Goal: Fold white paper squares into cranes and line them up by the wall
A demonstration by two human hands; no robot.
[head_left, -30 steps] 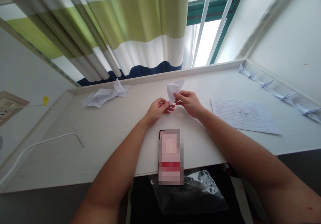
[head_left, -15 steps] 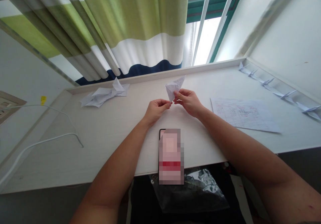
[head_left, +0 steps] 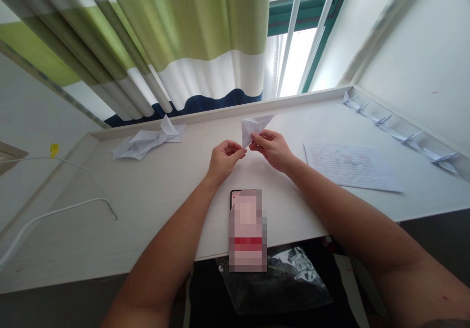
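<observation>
A piece of folded white paper [head_left: 253,126], roughly triangular with a point toward the upper right, is held up over the middle of the desk. My right hand [head_left: 272,148] pinches it from the right, thumb on the near face. At its lower tip, the closed fingertips of my left hand [head_left: 225,160] pinch the bottom corner. Below the hands lies a phone [head_left: 247,230], its screen blurred, overhanging the desk's front edge.
Several folded papers [head_left: 147,141] lie piled at the back left. Along the right edge runs a row of folded paper pieces [head_left: 407,138], beside a written sheet [head_left: 352,166]. A white cable [head_left: 69,210] crosses the left side. A clear plastic bag [head_left: 290,284] rests below the desk edge.
The folded paper has turned a little, its upper point now leaning further right. Both hands stay at it. The whole view has shifted slightly.
</observation>
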